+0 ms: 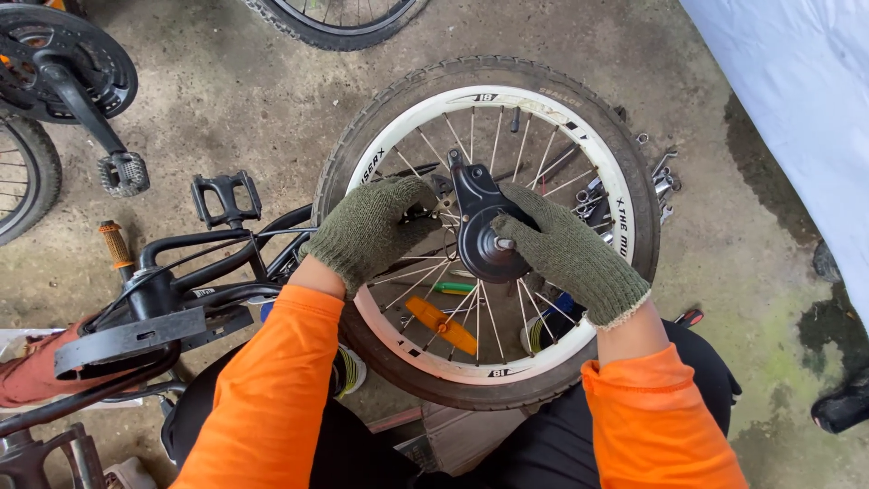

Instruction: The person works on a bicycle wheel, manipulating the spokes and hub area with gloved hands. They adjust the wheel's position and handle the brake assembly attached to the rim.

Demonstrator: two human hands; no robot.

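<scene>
Hands (371, 231) in olive-green knitted gloves; sleeves (272, 389) orange; wheel (484, 231): black tyre, white rim with black markings, orange reflector (441, 326); hub plate (480, 222) black; floor (235, 100) mottled grey

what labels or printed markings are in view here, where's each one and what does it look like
Rim decals: black lettering patches spaced around the white rim of the small wheel held at its hub.
Tyre marking: faint raised lettering on the top of the black tyre.
No packages, signs or screens show.

1. One small wheel (489, 231) with a white rim.
2. Two gloved hands: left hand (371, 226), right hand (566, 249).
3. One orange reflector (441, 326).
4. Two loose pedals: one (124, 174), another (225, 197).
</scene>
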